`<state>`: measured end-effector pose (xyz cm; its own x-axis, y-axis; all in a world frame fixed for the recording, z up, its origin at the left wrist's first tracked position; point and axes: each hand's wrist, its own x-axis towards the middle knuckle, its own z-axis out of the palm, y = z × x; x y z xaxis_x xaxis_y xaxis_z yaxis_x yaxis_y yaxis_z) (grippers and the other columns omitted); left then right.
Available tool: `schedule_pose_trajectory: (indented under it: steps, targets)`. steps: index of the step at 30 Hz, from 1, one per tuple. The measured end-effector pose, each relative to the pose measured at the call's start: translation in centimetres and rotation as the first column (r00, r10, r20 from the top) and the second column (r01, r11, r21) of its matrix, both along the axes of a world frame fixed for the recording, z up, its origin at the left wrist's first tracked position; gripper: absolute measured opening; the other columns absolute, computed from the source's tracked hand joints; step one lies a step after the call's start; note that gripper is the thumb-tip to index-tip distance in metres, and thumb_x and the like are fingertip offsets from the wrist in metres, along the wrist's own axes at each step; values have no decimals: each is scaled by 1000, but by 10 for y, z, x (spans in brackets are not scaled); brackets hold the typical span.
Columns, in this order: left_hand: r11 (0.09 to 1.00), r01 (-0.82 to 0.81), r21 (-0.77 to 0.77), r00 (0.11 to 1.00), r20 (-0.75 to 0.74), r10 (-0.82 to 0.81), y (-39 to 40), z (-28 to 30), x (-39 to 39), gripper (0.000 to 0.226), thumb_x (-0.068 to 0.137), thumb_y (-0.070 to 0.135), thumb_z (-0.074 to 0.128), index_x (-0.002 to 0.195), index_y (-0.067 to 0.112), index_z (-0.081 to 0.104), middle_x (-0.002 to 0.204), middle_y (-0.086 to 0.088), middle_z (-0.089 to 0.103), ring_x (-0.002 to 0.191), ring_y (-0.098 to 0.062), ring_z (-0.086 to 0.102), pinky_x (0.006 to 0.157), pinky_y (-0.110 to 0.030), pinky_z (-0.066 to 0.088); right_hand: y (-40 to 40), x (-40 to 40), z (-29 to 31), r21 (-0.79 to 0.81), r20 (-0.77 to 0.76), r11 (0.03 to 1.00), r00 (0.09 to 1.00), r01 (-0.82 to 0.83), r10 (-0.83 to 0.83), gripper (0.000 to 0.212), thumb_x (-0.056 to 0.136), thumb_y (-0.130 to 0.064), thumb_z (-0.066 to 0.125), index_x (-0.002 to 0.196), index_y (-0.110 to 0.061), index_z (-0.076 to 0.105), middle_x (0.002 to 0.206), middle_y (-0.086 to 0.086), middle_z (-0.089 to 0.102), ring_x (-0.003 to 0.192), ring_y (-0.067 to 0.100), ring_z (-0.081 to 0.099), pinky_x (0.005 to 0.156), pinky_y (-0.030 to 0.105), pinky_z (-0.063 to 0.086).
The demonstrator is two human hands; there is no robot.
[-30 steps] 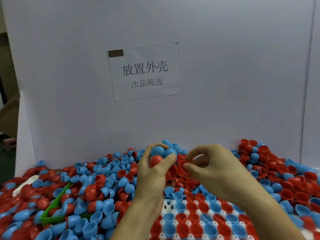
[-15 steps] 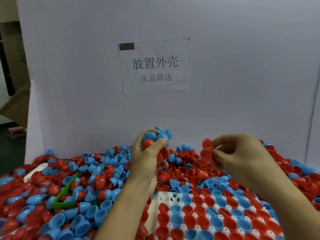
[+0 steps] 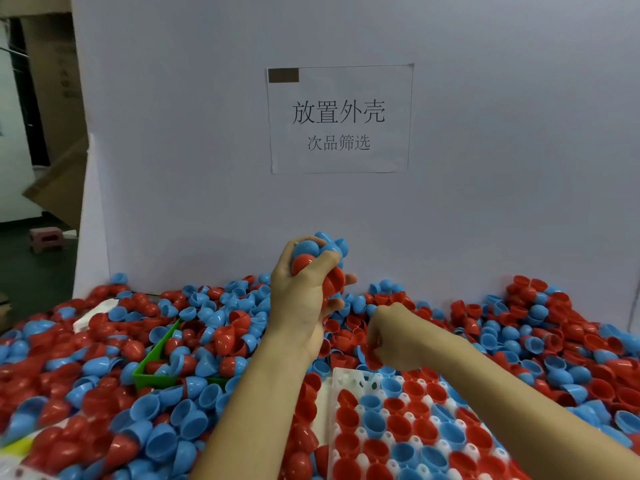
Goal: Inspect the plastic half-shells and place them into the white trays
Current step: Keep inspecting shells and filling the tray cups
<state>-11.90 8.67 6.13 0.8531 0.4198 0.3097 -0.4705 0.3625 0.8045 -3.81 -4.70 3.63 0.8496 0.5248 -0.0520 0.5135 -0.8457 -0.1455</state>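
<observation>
The right hand [image 3: 391,336] has dropped to the tray [image 3: 349,379] (holding a red shell, probably); the left hand [image 3: 304,289] grips shells [image 3: 317,254].

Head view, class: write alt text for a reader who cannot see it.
A person's left hand holds up a fistful of blue and red half-shells above a large pile, while the right hand is curled at the far edge of a white tray filled with red and blue shells. A paper sign hangs on the white board behind.
</observation>
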Motion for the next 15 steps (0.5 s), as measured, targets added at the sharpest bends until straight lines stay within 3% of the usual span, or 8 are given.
schedule_pose_trajectory:
  steps: [4,7,9,15]
  targets:
    - [1000,9,-9,1000,-4,-9,3,0,0,17,88,13,70,84,28,64,90,4,74,77,-23,75,45,-23,47,10,7,-18,-99,-26,995,1000,-9,7,15,90,-8,66,101,1,73,105,14,72,73,21,61,66,33,52]
    - [1000,17,-16,1000,-4,-17,5,0,0,16,89,13,69,85,27,64,93,2,73,78,-23,75,45,-22,46,14,8,-23,-167,-22,986,1000,-10,7,11,90,-8,65,81,-1,68,85,12,67,59,15,46,58,25,43]
    - [1000,17,-17,1000,-3,-17,6,-1,1,14,89,14,70,88,26,63,97,-1,72,80,-25,75,45,-22,46,17,7,-25,-194,-14,981,1000,-3,0,28,88,-9,68,64,-11,54,67,3,52,55,12,41,55,22,41]
    - [999,27,-18,1000,-3,-27,6,-3,2,13,88,13,70,89,24,63,100,-3,72,82,-25,75,45,-22,47,20,5,-29,-271,75,962,996,-25,47,35,87,-10,69,64,-17,43,68,-2,45,55,13,40,49,22,36]
